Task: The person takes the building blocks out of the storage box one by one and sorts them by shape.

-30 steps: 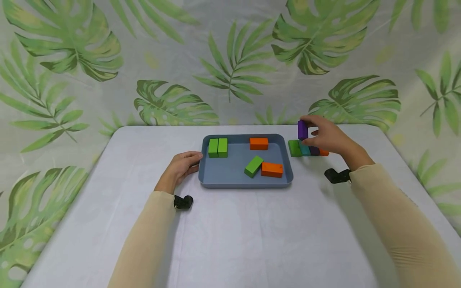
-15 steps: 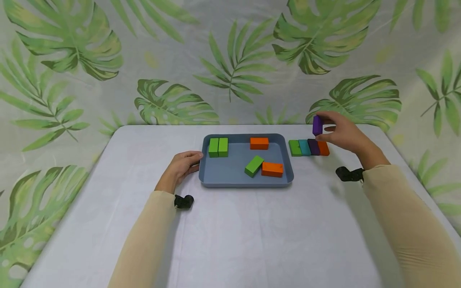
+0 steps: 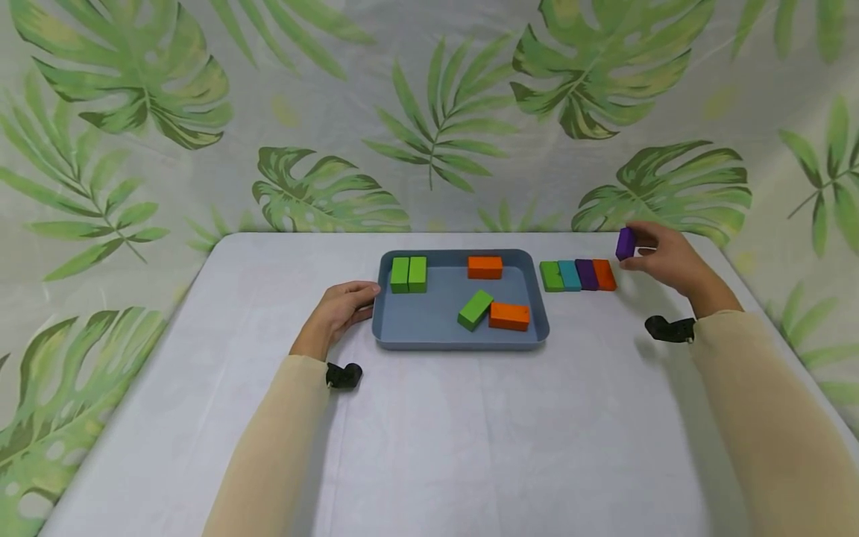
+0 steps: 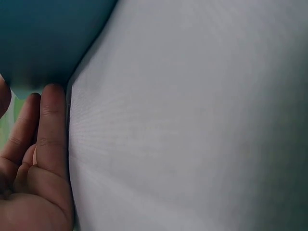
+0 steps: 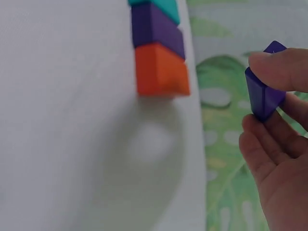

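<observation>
- Right hand [image 3: 664,257]: thumb and fingers pinched a purple block [image 3: 625,244], held up on end just past the right-hand end of a short row of blocks, outside the tray.
- Left hand [image 3: 338,313]: well apart from the right, at the left side of the tray [image 3: 429,317]. Its fingers lay straight against the outer wall in the left wrist view, not wrapped round it.
- Tray: grey-blue, shallow, rectangular with rounded corners, flat on the table; five blocks inside.
- Tray, far left corner: two light green blocks, a left one [image 3: 400,275] and a right one [image 3: 417,274], side by side.
- Tray, far side, right of centre: one orange block [image 3: 485,268], lying lengthwise along the wall.
- Tray, near right: a slanted green block [image 3: 476,310] close against a second orange block [image 3: 509,315]; contact could not be told.
- Row, just right of the tray: green tile [image 3: 552,276], teal tile [image 3: 570,275], dark purple tile [image 3: 587,274], orange tile [image 3: 605,275], set side by side.
- Wrists: black wrist cameras [image 3: 344,376] below beige sleeves [image 3: 268,440].
- Beyond: white-covered table [image 3: 416,432], leaf-print backdrop [image 3: 463,212].
</observation>
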{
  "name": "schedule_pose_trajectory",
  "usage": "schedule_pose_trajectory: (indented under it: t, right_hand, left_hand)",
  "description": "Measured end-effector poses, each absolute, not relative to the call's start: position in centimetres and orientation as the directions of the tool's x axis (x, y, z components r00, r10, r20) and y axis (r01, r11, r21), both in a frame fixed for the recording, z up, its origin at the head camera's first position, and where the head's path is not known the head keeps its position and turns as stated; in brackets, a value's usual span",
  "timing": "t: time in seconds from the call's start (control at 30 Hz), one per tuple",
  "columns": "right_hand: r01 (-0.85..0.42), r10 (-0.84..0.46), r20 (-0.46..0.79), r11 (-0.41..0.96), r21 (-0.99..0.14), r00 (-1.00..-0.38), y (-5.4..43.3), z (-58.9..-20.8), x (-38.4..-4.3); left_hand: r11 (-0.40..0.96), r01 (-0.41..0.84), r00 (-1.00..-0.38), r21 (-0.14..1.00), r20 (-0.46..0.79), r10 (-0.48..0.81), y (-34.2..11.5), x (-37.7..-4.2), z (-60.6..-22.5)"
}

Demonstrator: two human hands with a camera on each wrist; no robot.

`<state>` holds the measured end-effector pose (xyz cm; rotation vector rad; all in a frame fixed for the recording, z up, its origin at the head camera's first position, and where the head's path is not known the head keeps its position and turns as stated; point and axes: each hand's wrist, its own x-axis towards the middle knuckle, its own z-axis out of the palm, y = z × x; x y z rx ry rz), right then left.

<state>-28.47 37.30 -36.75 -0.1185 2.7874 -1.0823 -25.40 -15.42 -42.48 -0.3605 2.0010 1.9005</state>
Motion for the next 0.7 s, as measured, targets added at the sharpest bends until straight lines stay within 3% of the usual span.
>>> schedule_pose_trajectory:
  t: [0.7]
  right_hand:
    - [0.064,-0.084,-0.203,0.775,-0.629,-0.976,39.4,-39.2,-28.7]
  left_hand:
    - [0.052,-0.424,-0.903,0.904,-0.427,0.057,-15.4,-25.4,-42.3]
